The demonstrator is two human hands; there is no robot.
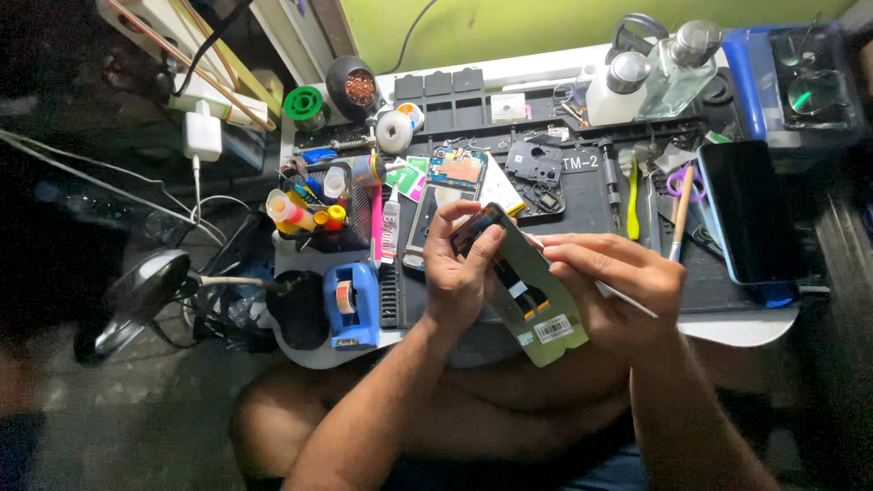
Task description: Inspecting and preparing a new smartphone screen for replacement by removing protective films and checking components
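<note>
My left hand [459, 268] grips the upper end of an opened phone screen panel [532, 305], its back side up with a flex cable and a sticker showing. My right hand [614, 282] rests on the panel's right edge and pinches a thin white pointed tool [627, 302], its tip near the panel's top. Both hands hover over the dark repair mat [582, 209]. A disassembled phone body [446, 186] with a blue circuit board lies on the mat just behind my left hand.
A black phone [746, 214] lies at the mat's right. Two clear bottles [659, 73] stand at the back. A blue tape dispenser [352, 305], a holder of tubes and tools [314, 205], a solder spool [303, 103] and a lamp [145, 295] crowd the left.
</note>
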